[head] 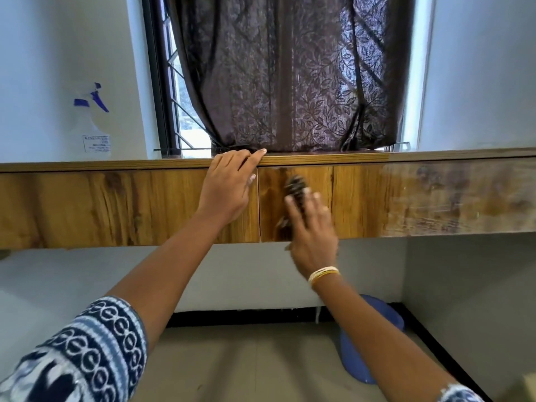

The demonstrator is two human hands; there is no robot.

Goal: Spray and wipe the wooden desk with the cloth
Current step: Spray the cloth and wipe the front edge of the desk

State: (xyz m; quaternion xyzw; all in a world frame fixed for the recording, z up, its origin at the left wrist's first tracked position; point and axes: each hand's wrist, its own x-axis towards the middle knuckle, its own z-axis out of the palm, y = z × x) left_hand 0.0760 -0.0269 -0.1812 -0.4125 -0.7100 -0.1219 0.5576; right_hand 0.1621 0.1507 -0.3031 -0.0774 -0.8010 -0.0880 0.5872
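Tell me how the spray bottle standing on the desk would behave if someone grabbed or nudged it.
The spray bottle looks translucent plastic, so probably light and not fragile. It stands tall on a fairly narrow base with the blue trigger head on top, so a sideways nudge might tip it. How full it is cannot be told, so its weight is uncertain.

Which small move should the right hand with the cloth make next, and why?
Probably slide the cloth rightward along the desk front: the right hand presses it on the middle panel, while the panel further right looks streaky. The left hand rests on the edge.
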